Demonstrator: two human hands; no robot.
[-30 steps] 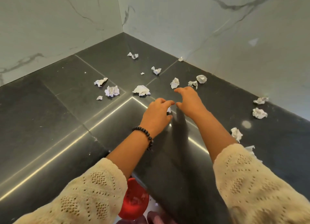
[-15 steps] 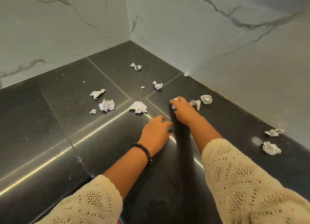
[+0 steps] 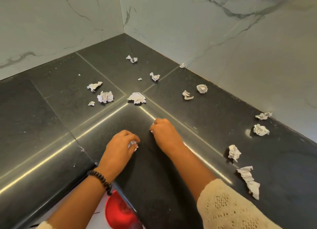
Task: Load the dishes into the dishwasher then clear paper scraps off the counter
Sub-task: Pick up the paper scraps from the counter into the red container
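A: Dark stone worktop, L-shaped, meeting pale marble walls at the far corner. We log both hands over its near inner corner.

B: Left hand: we see the fingers curled shut around a small crumpled paper ball, white showing at the fingertips. A dark bead bracelet sits on that wrist.

A: Right hand, just right of the left and slightly farther: fingers closed into a fist, with slivers of white paper showing at its left edge.

B: Loose paper scraps lie scattered on the worktop. We count a cluster of three at far left, the largest piece near the seam junction, several smaller ones towards the far corner, and five along the right side near the wall.

A: A red bowl-like item shows below the worktop edge, at the near bottom. We cannot tell what it sits in.

B: Cream knitted sleeve on the right forearm.
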